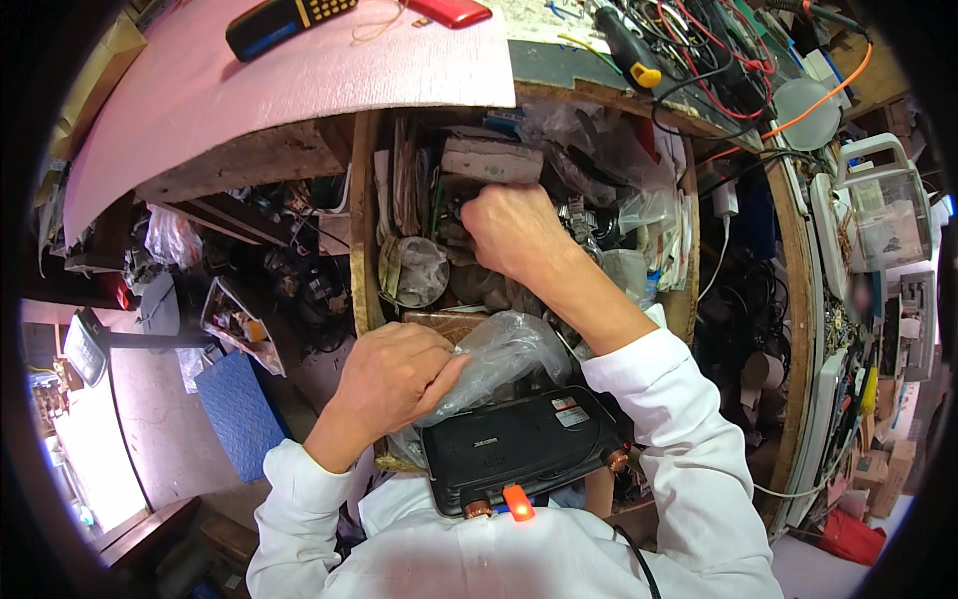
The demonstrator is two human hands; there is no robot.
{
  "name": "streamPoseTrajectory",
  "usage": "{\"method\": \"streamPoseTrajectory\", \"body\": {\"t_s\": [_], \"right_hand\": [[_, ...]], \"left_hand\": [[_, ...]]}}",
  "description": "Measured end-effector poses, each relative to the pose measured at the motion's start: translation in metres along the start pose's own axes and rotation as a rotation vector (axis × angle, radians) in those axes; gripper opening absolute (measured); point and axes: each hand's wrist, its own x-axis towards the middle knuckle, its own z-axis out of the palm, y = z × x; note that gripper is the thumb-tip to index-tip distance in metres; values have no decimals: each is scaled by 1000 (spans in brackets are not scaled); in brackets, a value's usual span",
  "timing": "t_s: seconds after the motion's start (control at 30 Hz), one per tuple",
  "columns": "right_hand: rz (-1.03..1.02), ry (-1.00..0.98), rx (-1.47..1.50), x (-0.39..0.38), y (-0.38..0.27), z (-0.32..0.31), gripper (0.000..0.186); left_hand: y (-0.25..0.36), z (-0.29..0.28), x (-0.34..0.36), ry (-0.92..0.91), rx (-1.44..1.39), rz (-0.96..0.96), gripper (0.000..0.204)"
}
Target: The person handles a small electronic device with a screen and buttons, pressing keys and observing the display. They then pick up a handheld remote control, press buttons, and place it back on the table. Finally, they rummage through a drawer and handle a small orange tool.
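Observation:
An open wooden drawer (365, 240) full of mixed odds and ends lies in front of me. My right hand (514, 228) reaches deep into it, its fingers curled down among small metal parts; what they grip is hidden beneath the knuckles. A pale worn box (491, 160) lies just beyond that hand. At the drawer's near left, my left hand (397, 377) is closed on the edge of a crumpled clear plastic bag (514, 354). Left of my right hand stands a round container (421, 272) with plastic film in it. Papers (406, 180) stand along the drawer's left side.
A black case (524, 439) with a lit orange stick (518, 503) sits against my chest. Above the drawer, a pink-covered tabletop (299, 75) holds a black keypad device (284, 27). Tools and wires, including a screwdriver (629, 50), crowd the right. A blue panel (239, 414) leans at left.

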Motion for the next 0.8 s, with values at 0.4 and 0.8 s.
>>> {"method": "streamPoseTrajectory", "body": {"t_s": [0.4, 0.8], "right_hand": [[77, -31, 33, -4, 14, 6, 10], [-58, 5, 259, 3, 7, 22, 14]], "left_hand": [[-1, 2, -1, 23, -14, 3, 12], [-2, 1, 0, 15, -23, 5, 11]]}}
